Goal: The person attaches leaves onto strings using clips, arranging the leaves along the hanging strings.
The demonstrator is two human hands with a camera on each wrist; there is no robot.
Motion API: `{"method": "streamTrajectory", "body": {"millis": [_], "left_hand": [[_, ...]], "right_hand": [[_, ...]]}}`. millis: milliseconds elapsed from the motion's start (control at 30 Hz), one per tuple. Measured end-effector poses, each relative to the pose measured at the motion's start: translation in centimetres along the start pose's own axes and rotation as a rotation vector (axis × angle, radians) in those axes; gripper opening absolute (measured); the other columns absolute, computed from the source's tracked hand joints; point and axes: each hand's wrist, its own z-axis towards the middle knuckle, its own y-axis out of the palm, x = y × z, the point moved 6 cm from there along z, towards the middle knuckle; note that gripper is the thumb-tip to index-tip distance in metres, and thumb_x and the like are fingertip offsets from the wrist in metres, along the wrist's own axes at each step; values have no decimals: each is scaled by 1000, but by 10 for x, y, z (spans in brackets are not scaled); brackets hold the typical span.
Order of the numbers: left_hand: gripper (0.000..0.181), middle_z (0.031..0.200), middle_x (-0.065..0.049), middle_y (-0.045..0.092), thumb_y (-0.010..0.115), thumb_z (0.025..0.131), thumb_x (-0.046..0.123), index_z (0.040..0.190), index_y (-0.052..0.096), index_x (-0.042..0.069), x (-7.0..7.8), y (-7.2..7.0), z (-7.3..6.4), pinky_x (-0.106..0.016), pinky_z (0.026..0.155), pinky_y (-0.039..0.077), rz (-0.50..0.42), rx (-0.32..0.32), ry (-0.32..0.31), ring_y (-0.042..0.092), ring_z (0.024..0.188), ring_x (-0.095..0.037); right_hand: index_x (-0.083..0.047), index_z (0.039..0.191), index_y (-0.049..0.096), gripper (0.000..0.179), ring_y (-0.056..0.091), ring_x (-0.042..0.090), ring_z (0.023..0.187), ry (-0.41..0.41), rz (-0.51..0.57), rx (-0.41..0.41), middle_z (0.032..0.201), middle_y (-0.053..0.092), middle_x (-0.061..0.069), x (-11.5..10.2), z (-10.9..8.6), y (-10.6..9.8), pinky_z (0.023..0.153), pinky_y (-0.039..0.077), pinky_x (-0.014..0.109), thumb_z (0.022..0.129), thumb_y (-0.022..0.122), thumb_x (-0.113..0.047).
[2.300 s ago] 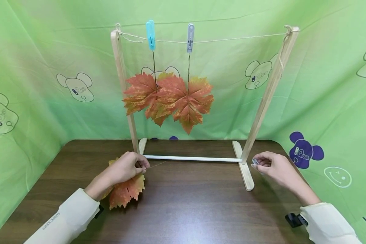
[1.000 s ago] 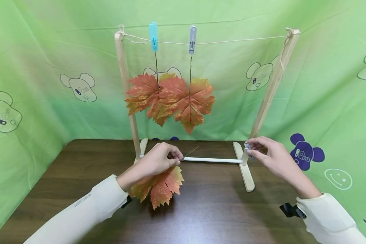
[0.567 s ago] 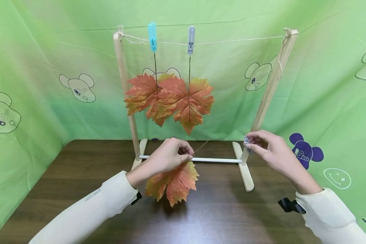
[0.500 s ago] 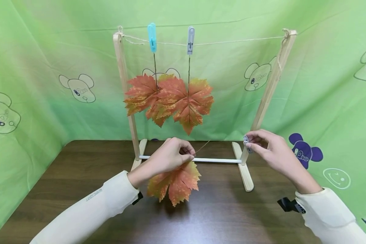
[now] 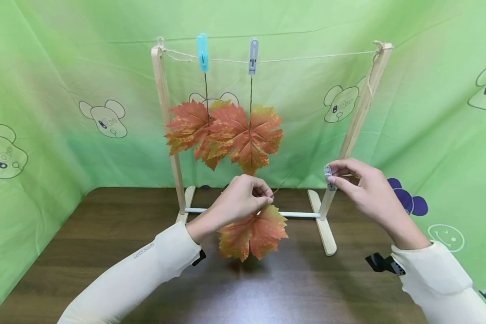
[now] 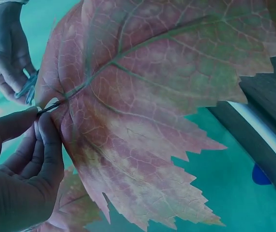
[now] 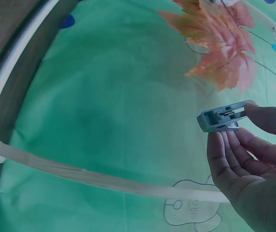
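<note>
My left hand point(image 5: 243, 198) pinches the thin stem of an orange-red artificial maple leaf point(image 5: 259, 234), which hangs below the fingers over the table. In the left wrist view the leaf point(image 6: 143, 92) fills most of the picture, its stem between thumb and forefinger. My right hand point(image 5: 362, 189) holds a grey clothespin point(image 5: 329, 177) by thumb and fingertips, in front of the right post. Seen from the right wrist, the clothespin point(image 7: 222, 117) lies between thumb and fingers. Two similar leaves point(image 5: 190, 126) hang from the string point(image 5: 308, 57) by a blue clothespin point(image 5: 202, 51) and another grey clothespin point(image 5: 253, 56).
A wooden frame carries the string between its left post point(image 5: 162, 90) and right post point(image 5: 358, 117). A white rod point(image 5: 299, 214) joins its feet low over the brown table point(image 5: 308, 288). Behind stands a green cloth point(image 5: 291, 18) printed with cartoon bears.
My left hand has carried the leaf up and to the right, from the table's left side to the middle. My right hand has risen with the grey clothespin.
</note>
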Motion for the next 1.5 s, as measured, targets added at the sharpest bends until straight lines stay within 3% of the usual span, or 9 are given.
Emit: {"method": "streamTrajectory", "body": {"millis": [367,667,1200,1500], "left_hand": [[5,82,6,76,78,95,15,92,81,13,11,3,16,-21,72,53,-69,63,5,67,76,-4],[5,83,6,76,81,94,17,90,81,15,16,4,33,-19,69,52,-116,119,-10,67,77,-4],[8,81,6,76,82,93,19,86,81,15,33,1,51,-21,61,49,-176,186,-5,65,72,-5],[7,80,5,77,83,91,18,85,81,14,48,-7,63,-21,61,51,-214,221,38,66,68,-5]], "right_hand": [[-1,125,69,26,66,-6,87,10,78,54,98,74,-9,-12,17,-14,80,49,5,102,68,-11],[-3,125,69,25,68,-3,84,55,152,97,93,70,-27,-17,29,-21,77,49,9,101,70,-10],[-13,120,71,19,65,0,97,49,292,153,99,71,-20,-29,53,-31,87,46,11,101,70,-10],[-10,115,75,19,67,4,92,6,461,203,97,74,-11,-39,67,-38,83,50,12,97,73,-3]]}}
